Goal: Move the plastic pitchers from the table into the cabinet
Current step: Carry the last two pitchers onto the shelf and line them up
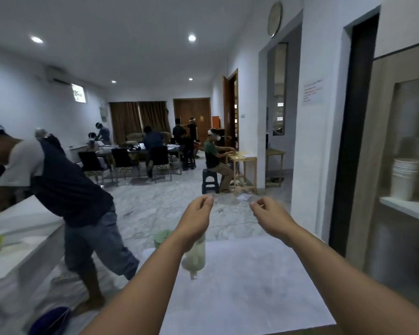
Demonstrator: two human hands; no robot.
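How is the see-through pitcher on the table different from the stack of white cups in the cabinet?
The clear plastic pitcher is see-through and greenish; the stack of white cups is solid white. The pitcher stands alone on the white table; the cups are nested together on the cabinet shelf. The left hand partly hides the pitcher; nothing covers the cups. Both stand upright.

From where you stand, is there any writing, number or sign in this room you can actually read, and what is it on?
Nothing here can be read.
Paper notice on the white wall: several red lines, too blurred to read.
Wall clock above the doorway: seen at an angle, numerals not legible.
Small sheet on the far wooden door: too small to read.
Pitchers on the table: no label visible.
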